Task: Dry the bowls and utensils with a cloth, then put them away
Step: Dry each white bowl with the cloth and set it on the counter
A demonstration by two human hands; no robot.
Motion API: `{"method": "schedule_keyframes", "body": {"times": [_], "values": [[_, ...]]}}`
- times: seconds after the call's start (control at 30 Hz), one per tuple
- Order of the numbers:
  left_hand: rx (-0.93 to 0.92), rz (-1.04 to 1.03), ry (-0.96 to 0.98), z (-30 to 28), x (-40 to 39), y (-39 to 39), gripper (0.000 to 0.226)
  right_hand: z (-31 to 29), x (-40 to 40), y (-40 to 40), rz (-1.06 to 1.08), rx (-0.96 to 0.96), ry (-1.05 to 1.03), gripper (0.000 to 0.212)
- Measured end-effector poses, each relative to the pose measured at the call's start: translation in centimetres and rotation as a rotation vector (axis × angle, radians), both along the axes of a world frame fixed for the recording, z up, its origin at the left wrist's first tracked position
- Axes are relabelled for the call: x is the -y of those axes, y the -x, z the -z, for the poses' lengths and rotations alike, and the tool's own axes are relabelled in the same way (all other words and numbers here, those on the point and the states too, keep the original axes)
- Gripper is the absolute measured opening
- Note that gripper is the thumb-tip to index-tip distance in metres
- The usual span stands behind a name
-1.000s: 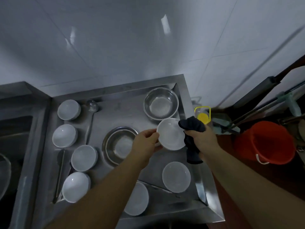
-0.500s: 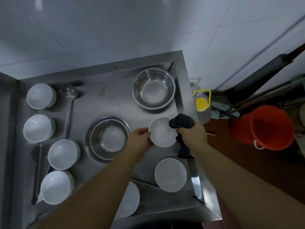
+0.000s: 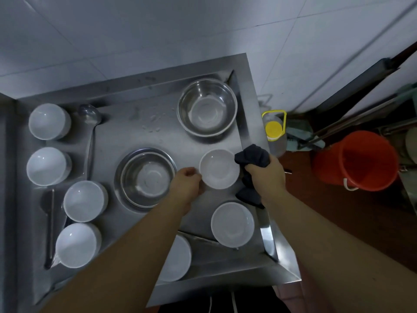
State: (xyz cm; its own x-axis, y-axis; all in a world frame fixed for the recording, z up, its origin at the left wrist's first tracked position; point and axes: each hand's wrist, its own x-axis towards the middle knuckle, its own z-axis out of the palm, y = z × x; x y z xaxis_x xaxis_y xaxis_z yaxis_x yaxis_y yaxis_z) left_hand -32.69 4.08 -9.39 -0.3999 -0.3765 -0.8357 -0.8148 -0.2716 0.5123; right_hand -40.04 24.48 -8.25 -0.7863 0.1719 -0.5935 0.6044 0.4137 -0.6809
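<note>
An orange bucket [image 3: 356, 161] stands on the floor right of the steel tabletop [image 3: 140, 127] (beside a yellow-capped plastic bottle [image 3: 274, 132]), against a white tiled wall [image 3: 158, 30].

I count seven white bowls: four down the left of the steel counter [image 3: 140, 123] at [image 3: 48, 121], [image 3: 47, 166], [image 3: 84, 201] and [image 3: 75, 245], one in my left hand [image 3: 186, 185] at [image 3: 219, 169], one near the front right corner [image 3: 232, 224], and one half under my left forearm [image 3: 178, 260]. There are two steel bowls [image 3: 207, 107] [image 3: 145, 177], two long-handled steel utensils, a ladle [image 3: 89, 115] and another [image 3: 50, 222], and one dark cloth [image 3: 252, 157] in my right hand [image 3: 268, 175]. Off the counter I see one orange bucket [image 3: 356, 160] and one bottle with a yellow cap [image 3: 274, 128].
</note>
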Motion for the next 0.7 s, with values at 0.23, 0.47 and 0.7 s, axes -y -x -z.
{"method": "schedule_keyframes", "body": {"times": [0.23,0.47,0.7], "values": [[0.097,0.695,0.225,-2.2,-2.2,-5.7,0.037,-2.3,-2.5,-2.1,0.008,-0.008,-0.024,0.024],[0.109,0.812,0.28,-0.9,-5.4,-7.7,0.032,-3.5,-4.5,-5.4,0.0,0.032,0.0,0.025],[0.091,0.65,0.171,-0.6,-5.5,-8.3,0.03,-4.7,-5.5,-7.4,0.073,0.046,0.126,0.029]]}}
